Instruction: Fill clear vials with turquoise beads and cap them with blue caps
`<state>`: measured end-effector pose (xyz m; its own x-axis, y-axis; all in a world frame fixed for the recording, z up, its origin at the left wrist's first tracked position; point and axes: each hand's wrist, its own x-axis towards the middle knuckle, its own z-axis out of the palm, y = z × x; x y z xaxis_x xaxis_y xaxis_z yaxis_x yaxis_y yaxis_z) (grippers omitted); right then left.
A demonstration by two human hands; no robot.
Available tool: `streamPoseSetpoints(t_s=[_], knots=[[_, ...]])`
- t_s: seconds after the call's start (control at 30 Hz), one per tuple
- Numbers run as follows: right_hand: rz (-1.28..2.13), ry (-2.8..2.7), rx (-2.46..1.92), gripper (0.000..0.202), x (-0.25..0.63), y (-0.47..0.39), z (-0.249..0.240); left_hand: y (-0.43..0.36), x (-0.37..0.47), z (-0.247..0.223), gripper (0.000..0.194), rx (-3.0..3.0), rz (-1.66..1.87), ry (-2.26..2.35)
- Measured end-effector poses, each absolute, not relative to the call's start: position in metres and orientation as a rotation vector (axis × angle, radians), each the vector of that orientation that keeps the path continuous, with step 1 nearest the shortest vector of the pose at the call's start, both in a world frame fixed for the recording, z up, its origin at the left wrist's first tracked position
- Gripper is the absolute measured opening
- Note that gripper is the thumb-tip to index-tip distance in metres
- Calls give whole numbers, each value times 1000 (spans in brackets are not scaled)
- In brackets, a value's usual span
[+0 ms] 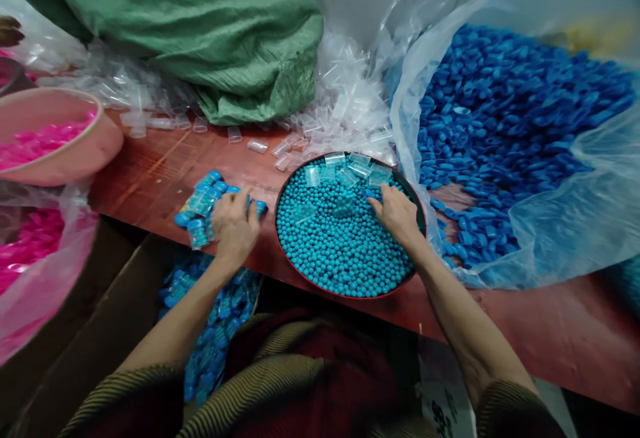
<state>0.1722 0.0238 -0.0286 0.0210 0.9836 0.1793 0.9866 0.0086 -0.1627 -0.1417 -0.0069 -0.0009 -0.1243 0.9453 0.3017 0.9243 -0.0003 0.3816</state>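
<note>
A round red-rimmed tray [345, 251] holds many small turquoise balls, with several clear plastic tubes [359, 165] lying on them near its far side. Over the tray's right part is my right hand [397, 215], its fingers bent down by the tubes; a small blue piece shows near its fingertips. My left hand [235, 225] rests on a small pile of blue-capped clear tubes [203, 201] on the red table, left of the tray. Its fingers are curled over the pile, and what lies under them is partly hidden.
A plastic bag of blue caps [500, 125] lies open at the right. Behind the tray are loose clear tubes [345, 98] and a green sack [210, 31]. At the left stands a pink bowl [95, 138] of pink pieces. Blue filled pieces [210, 345] lie below the table edge.
</note>
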Motion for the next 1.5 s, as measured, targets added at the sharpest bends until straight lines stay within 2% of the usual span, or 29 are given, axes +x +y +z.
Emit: streamPoseSetpoints(t_s=[0.13, 0.23, 0.53, 0.8, 0.9, 1.03, 1.2, 1.33, 1.5], knots=[[-94, -2195, -2099, 20, 167, 33, -37, -5, -81, -6, 28, 2201, 636, 1738], [-165, -2299, -2027, 18, 173, 23, -39, 2, -41, -16, 27, 2265, 472, 1584], [-355, -2568, -1741, 22, 158, -38, -33, 18, -9, -34, 30, 2269, 292, 1523], [-179, -2141, -2046, 34, 163, -17, -27, 21, -5, -31, 21, 2265, 284, 1453], [-130, -2196, -1935, 37, 155, -8, -27, 24, -11, -28, 24, 2169, 332, 1325], [129, -2299, -1733, 40, 156, -13, -37, 26, -20, -30, 18, 1991, 429, 1228], [487, -2121, -1519, 33, 176, -27, -40, 24, -29, -35, 15, 1767, 493, 1116], [579, -1799, -1545, 25, 169, -27, -24, 18, -28, -32, 16, 1691, 516, 1039], [652, -1866, -1482, 16, 162, -29, -17, 15, -33, -29, 20, 1642, 478, 1015]])
